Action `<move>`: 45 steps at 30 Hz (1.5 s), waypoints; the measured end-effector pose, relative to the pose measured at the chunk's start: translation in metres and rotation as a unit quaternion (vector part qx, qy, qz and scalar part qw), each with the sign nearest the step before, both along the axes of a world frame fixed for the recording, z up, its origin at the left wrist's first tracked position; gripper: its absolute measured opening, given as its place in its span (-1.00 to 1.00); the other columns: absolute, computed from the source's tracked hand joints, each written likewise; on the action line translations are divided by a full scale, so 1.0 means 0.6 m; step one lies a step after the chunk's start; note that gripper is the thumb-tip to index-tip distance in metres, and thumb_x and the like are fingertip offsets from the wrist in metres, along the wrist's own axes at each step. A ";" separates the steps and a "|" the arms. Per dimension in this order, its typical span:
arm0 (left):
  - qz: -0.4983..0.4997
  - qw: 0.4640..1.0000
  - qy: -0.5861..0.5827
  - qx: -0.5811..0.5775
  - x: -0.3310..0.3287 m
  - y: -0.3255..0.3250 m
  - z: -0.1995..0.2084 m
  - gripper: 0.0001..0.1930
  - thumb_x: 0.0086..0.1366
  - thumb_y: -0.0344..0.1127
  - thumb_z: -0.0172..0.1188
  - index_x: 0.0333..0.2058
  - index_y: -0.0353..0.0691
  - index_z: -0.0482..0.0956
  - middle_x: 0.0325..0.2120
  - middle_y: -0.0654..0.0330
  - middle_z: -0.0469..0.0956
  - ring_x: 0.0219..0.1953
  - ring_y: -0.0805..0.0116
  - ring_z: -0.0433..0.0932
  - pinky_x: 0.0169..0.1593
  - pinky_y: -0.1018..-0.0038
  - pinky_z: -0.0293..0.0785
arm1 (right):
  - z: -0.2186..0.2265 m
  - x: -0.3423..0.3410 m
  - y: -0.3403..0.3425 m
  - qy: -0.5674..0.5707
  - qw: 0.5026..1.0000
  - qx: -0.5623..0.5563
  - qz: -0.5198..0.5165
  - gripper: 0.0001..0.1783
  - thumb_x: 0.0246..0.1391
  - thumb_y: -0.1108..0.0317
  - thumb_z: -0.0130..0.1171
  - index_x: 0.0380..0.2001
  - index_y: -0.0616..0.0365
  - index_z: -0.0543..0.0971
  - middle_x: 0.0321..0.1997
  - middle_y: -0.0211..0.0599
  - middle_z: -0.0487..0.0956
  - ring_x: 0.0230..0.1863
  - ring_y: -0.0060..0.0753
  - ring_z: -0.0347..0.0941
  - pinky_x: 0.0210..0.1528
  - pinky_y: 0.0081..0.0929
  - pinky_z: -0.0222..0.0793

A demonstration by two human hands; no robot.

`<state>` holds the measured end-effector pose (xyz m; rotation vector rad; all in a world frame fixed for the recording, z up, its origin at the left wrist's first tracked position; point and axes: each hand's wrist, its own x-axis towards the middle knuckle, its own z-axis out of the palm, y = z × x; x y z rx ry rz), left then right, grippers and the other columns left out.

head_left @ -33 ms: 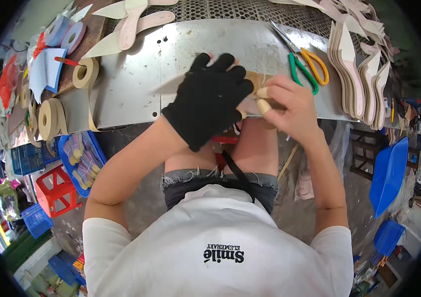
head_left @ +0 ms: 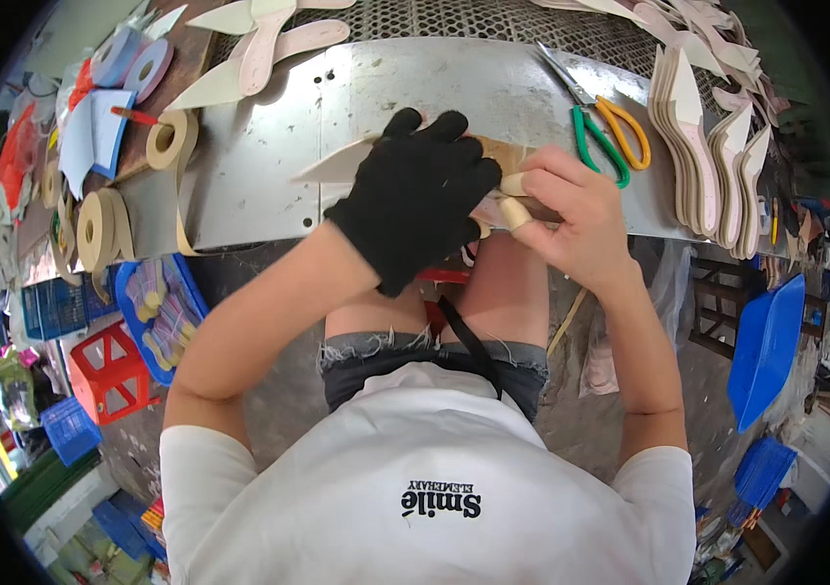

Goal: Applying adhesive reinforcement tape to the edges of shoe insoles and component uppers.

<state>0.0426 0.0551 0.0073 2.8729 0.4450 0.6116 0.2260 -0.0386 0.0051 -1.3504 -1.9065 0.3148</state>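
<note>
A pale, insole-shaped piece (head_left: 335, 164) lies on the metal bench top, its pointed end showing to the left of my left hand (head_left: 424, 190). That hand wears a black glove with bare fingertips and is closed over the piece, hiding most of its middle. Yellowish covers wrap the thumb and forefinger of my right hand (head_left: 571, 205). They pinch together at the piece's right end, beside a brownish patch (head_left: 504, 156). Whatever lies between them is too small to make out. Scissors (head_left: 598, 122) with one green and one orange handle rest beyond my right hand.
Stacked insole-shaped pieces (head_left: 685, 146) stand at the bench's right, with more loose ones (head_left: 264, 44) at the far left. Tape rolls (head_left: 169, 141) sit along the left side, one trailing a strip. Below are a red stool (head_left: 113, 366), a blue basket (head_left: 195, 292) and a blue tub (head_left: 764, 351).
The thumb and forefinger of my right hand have shifted slightly left and closer together at the piece's end. My left hand stays over the piece.
</note>
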 end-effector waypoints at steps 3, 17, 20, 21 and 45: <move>0.010 0.972 0.180 -0.153 -0.032 -0.001 0.048 -0.71 -0.02 -0.08 0.28 -0.38 -0.14 0.62 -0.40 0.14 0.59 -0.18 0.15 0.52 -0.10 0.26 0.41 | 0.070 -0.004 0.013 -0.049 0.994 -0.056 0.076 -0.84 -0.13 0.31 0.20 -0.48 0.17 0.57 -0.58 -0.28 0.42 -0.58 -0.25 0.39 -0.53 -0.46 0.30; 0.073 0.615 -0.221 -0.753 -0.110 -0.057 0.065 -0.64 0.24 -0.12 0.19 -0.17 -0.32 0.55 -0.48 0.21 0.56 -0.43 0.51 0.51 -0.38 0.54 0.44 | 0.051 -0.013 -0.084 0.547 0.786 -0.285 -0.049 -0.77 0.10 0.34 0.18 -0.22 0.24 0.50 -0.53 -0.46 0.48 -0.66 -0.76 0.31 -0.73 -0.78 -0.01; 0.103 0.559 -0.315 -0.760 -0.086 -0.075 0.060 -0.65 0.27 -0.16 0.15 -0.13 -0.34 0.51 -0.37 0.17 0.57 -0.35 0.46 0.54 -0.29 0.50 0.49 | 0.033 -0.072 -0.085 0.603 0.761 -0.227 -0.069 -0.83 0.11 0.45 0.15 -0.22 0.26 0.49 -0.49 -0.45 0.51 -0.59 -0.76 0.36 -0.65 -0.80 0.10; 0.131 0.546 -0.350 -0.750 -0.077 -0.078 0.060 -0.64 0.28 -0.16 0.15 -0.13 -0.36 0.51 -0.32 0.16 0.58 -0.32 0.42 0.56 -0.24 0.48 0.50 | 0.030 -0.087 -0.083 0.604 0.765 -0.216 -0.063 -0.83 0.11 0.47 0.14 -0.22 0.27 0.48 -0.47 -0.43 0.53 -0.56 -0.76 0.39 -0.60 -0.81 0.17; 0.151 0.559 -0.352 -0.735 -0.029 -0.021 0.040 -0.60 0.28 -0.17 0.10 -0.02 -0.33 0.45 -0.28 0.13 0.56 -0.24 0.41 0.56 -0.14 0.43 0.49 | 0.019 -0.075 -0.004 0.199 0.970 -0.136 -0.039 -0.89 -0.14 0.55 0.22 -0.46 0.30 0.52 -0.41 -0.35 0.46 -0.40 -0.62 0.37 -0.38 -0.66 0.25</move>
